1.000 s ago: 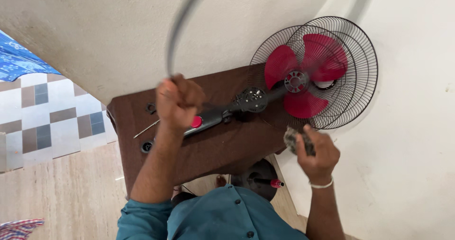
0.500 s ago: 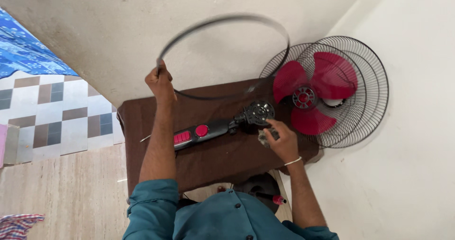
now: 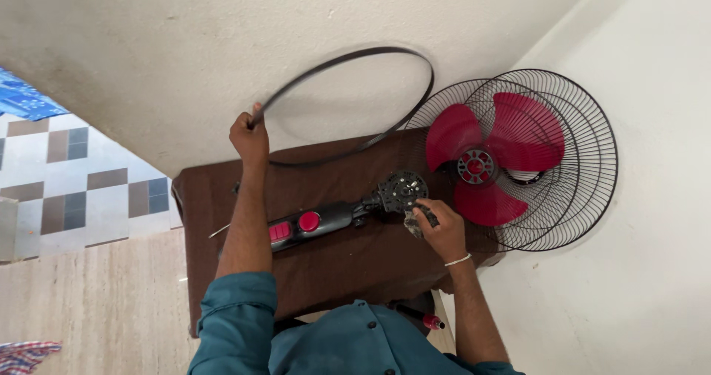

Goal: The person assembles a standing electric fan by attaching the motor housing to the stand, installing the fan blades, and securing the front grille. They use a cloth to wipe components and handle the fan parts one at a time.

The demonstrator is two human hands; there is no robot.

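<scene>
Gripping a thin black ring [image 3: 348, 101] at its near-left edge, the left hand [image 3: 249, 139] is holding it tilted above the brown surface [image 3: 333, 249]. Beside the fan motor [image 3: 402, 191], the right hand [image 3: 438, 227] is pinching a grey rag [image 3: 412, 223]; the red blades [image 3: 492, 156] are lying farther right.

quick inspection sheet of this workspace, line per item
surface: brown table, cloth-like top, against the wall
job's things: black rim band, one end raised, other end on the table; fan motor body lying flat; red blade with wire guards against the wall
clutter: thin metal tool near the table's left edge
grippers: left hand grips the band; right hand holds a grey rag at the motor
cables: nothing seen
surroundings: tiled floor, white walls
</scene>
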